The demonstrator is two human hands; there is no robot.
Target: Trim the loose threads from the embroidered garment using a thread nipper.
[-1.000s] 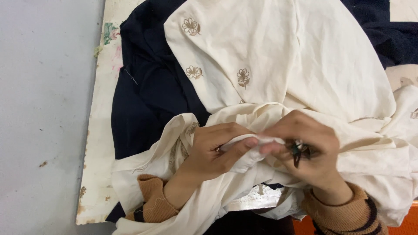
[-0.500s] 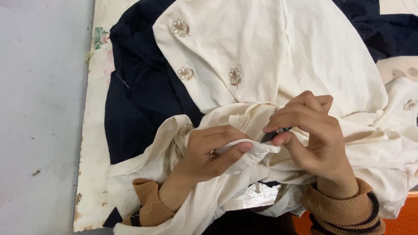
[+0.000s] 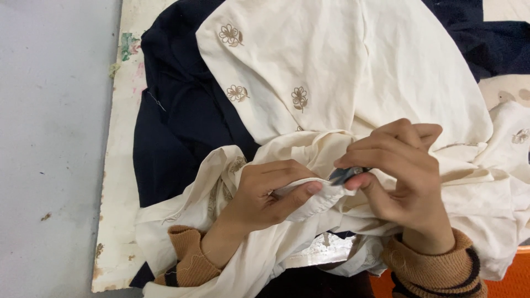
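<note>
A cream cloth (image 3: pixel 353 72) with small brown embroidered flowers lies bunched over a dark navy cloth (image 3: pixel 176 127). My left hand (image 3: pixel 265 193) pinches a folded edge of the cream cloth between thumb and fingers. My right hand (image 3: pixel 397 176) is closed on a small dark metal tool (image 3: pixel 343 175), held right against that pinched fold. Most of the tool is hidden by my fingers. Both wrists wear brown knitted cuffs.
The cloths rest on a worn white board (image 3: pixel 118 187) with chipped paint. To the left is a grey floor (image 3: pixel 49 138). An orange surface (image 3: pixel 508 276) shows at the bottom right corner.
My right hand has turned and lifted slightly over the fold, with the small tool now tucked under its fingers. The view has shifted a little. My left hand keeps its pinch.
</note>
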